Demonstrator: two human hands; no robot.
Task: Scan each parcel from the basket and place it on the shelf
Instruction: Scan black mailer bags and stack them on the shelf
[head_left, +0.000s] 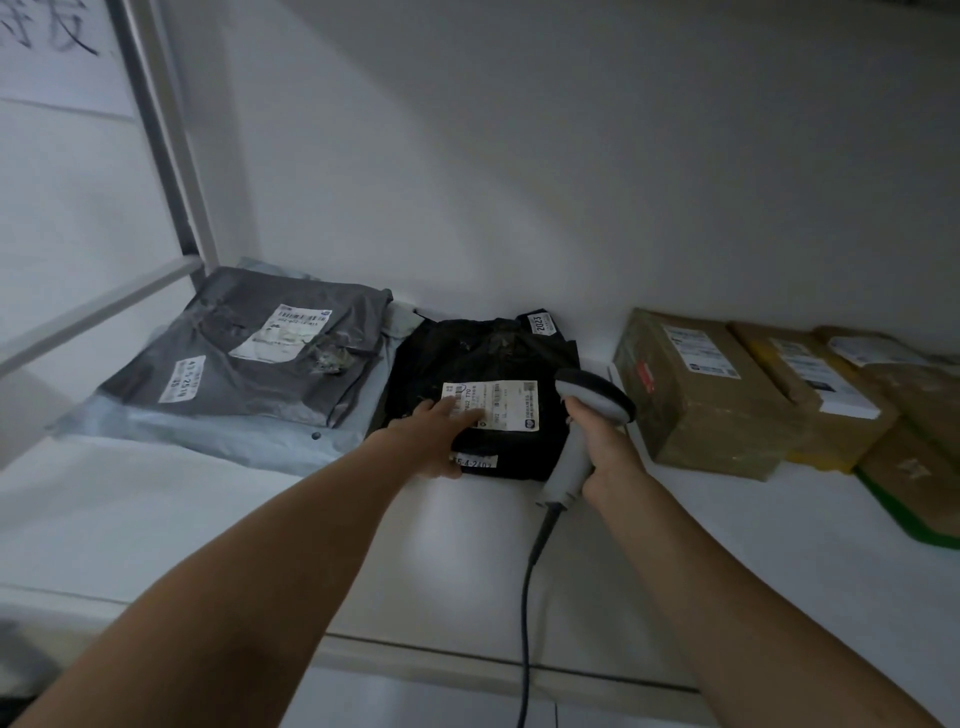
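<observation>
While left grip (432, 441) lies flat on black parcel (483, 358), right grip (608, 454) holds scanner (595, 397); gap beside brown box (701, 395)

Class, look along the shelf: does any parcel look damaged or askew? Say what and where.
The grey bag at the left shows a crumpled, possibly torn patch beside its label. Nothing else stands out.

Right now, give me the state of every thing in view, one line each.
black parcel, flat on the shelf, label up, under the left hand.
left hand, fingers straight, resting on the label.
right hand, grips the scanner handle.
scanner, held upright, cable hanging down.
grey parcel, flat, label up, on a pale parcel.
brown box, taped shut, on the shelf.
</observation>
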